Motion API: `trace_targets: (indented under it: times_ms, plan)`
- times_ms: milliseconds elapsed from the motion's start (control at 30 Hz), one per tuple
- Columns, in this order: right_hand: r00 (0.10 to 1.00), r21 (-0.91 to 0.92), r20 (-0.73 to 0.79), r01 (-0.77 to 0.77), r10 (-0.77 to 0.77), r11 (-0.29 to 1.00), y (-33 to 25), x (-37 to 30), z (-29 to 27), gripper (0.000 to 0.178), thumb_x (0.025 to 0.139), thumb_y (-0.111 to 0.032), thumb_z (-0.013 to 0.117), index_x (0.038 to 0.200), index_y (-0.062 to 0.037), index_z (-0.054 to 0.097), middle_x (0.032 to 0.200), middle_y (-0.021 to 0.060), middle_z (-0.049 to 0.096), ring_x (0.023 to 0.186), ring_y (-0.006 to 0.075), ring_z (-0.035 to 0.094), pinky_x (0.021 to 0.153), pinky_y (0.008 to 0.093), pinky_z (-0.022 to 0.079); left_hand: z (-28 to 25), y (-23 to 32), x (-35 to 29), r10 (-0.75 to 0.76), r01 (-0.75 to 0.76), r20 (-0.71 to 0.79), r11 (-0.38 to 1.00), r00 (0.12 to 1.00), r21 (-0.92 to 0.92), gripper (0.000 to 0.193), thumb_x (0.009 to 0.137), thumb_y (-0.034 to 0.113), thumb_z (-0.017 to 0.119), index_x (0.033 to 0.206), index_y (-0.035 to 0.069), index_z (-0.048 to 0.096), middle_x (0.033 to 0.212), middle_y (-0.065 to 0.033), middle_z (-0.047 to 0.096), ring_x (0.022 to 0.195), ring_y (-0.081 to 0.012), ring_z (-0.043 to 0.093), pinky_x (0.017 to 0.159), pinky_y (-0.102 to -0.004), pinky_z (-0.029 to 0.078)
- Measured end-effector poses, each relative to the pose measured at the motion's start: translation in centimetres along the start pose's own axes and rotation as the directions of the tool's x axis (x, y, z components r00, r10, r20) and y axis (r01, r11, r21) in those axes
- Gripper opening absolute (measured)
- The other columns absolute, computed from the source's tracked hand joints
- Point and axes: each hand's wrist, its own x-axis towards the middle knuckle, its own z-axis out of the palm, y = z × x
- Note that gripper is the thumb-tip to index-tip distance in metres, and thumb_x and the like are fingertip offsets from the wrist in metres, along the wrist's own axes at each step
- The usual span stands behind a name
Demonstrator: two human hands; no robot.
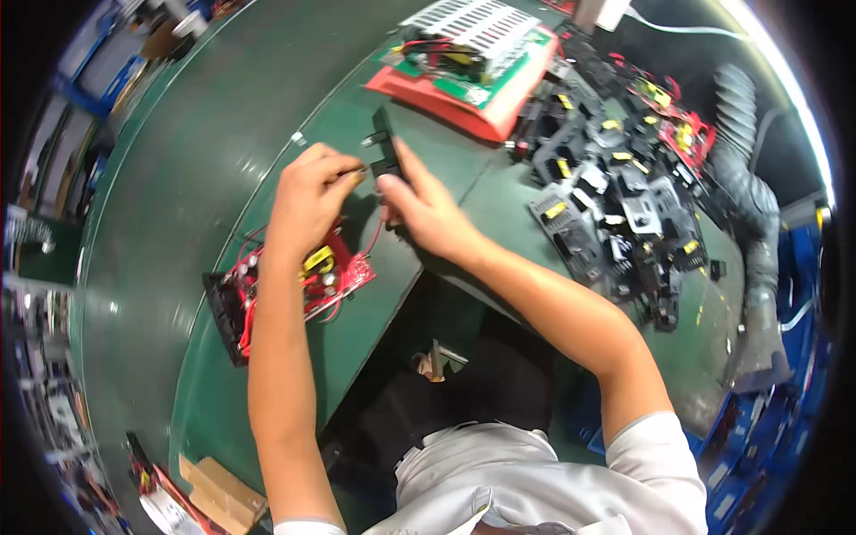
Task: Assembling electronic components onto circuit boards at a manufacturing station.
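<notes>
At lower left, a folded piece of brown cardboard [223, 495] lies at the edge of the green surface [357, 330]. Farther in sits a ribbed black plastic housing [229, 321], beside a red circuit board [359, 270] with yellow and silver components, partly hidden by the left forearm. Above the board, the left hand [308, 192] has thumb and fingers pinched together near the metal prongs of a flat black plastic piece [385, 147]; whether they grip anything is unclear. The right hand [423, 205] grasps that piece, raised over the surface, and a thin red wire runs from the board up toward this hand. Beyond it, a red-orange tray [499, 127] bears a green circuit board [473, 93] and a perforated silver metal casing [477, 25]. Farther right spreads a heap of black plastic parts [615, 205], then a grey corrugated duct [758, 214].
</notes>
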Motion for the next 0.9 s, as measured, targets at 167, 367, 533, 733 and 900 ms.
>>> trace_targets:
  times_ms: [167, 367, 533, 733, 900]
  plan:
    - [0.922, -0.371, 0.007, 0.362, -0.387, 0.855, 2.0, 0.8, 0.2, 0.064, 0.1, -0.025, 0.05, 0.153, -0.0038, 0.022, 0.141, 0.0211, 0.046, 0.124, 0.0271, 0.053, 0.103, 0.0344, 0.041, -0.5, -0.5, -0.1, -0.055, 0.056, 0.035, 0.998, 0.998, -0.018, 0.014, 0.082, 0.003, 0.067, 0.094, -0.002, 0.07, 0.083, -0.0098, 0.06, 0.071, -0.0176, 0.059, 0.065, -0.0288, 0.047]
    - [0.997, 0.118, 0.068, -0.052, 0.044, 0.992, 0.4, 0.7, -0.6, 0.063, 0.101, -0.026, 0.05, 0.155, -0.0139, 0.02, 0.09, 0.0023, 0.054, 0.064, 0.0074, 0.055, 0.059, 0.0247, 0.048, 0.2, -0.2, 0.2, 0.037, -0.037, -0.011, 0.999, 0.999, 0.014, 0.014, 0.082, 0.001, 0.067, 0.096, -0.004, 0.069, 0.084, -0.0101, 0.061, 0.072, -0.0182, 0.061, 0.065, -0.0288, 0.048]
    - [1.0, -0.085, -0.007, 0.005, -0.005, 0.996, 0.0, -0.1, 0.5, 0.062, 0.1, -0.022, 0.051, 0.155, -0.0124, 0.022, 0.084, 0.0022, 0.055, 0.067, 0.0094, 0.056, 0.063, 0.0262, 0.049, -0.4, 0.0, -0.3, 0.031, -0.03, -0.021, 0.999, 0.999, 0.043, 0.014, 0.082, 0.003, 0.069, 0.094, -0.003, 0.069, 0.085, -0.0123, 0.063, 0.071, -0.0231, 0.063, 0.064, -0.0313, 0.049]
    - [0.996, -0.044, 0.035, -0.082, 0.084, 0.996, -0.4, 0.1, 0.4, 0.057, 0.101, -0.022, 0.049, 0.153, -0.012, 0.027, 0.081, 0.002, 0.056, 0.07, 0.0091, 0.056, 0.066, 0.0264, 0.048, -0.1, -0.2, -0.7, 0.094, -0.082, -0.061, 0.981, 0.994, 0.176, 0.01, 0.081, 0.005, 0.069, 0.089, -0.002, 0.069, 0.086, -0.0132, 0.064, 0.071, -0.03, 0.064, 0.065, -0.0372, 0.05]
    - [0.997, -0.174, -0.071, 0.008, -0.021, 0.985, -0.5, -0.2, 0.7, 0.056, 0.099, -0.024, 0.052, 0.15, -0.0105, 0.032, 0.085, 0.0031, 0.057, 0.07, 0.0099, 0.056, 0.066, 0.0274, 0.051, 0.5, 0.1, -0.1, 0.23, -0.211, -0.056, 0.949, 0.972, 0.236, 0.008, 0.081, 0.003, 0.065, 0.086, -0.002, 0.068, 0.084, -0.0144, 0.063, 0.073, -0.0328, 0.063, 0.067, -0.0384, 0.05]
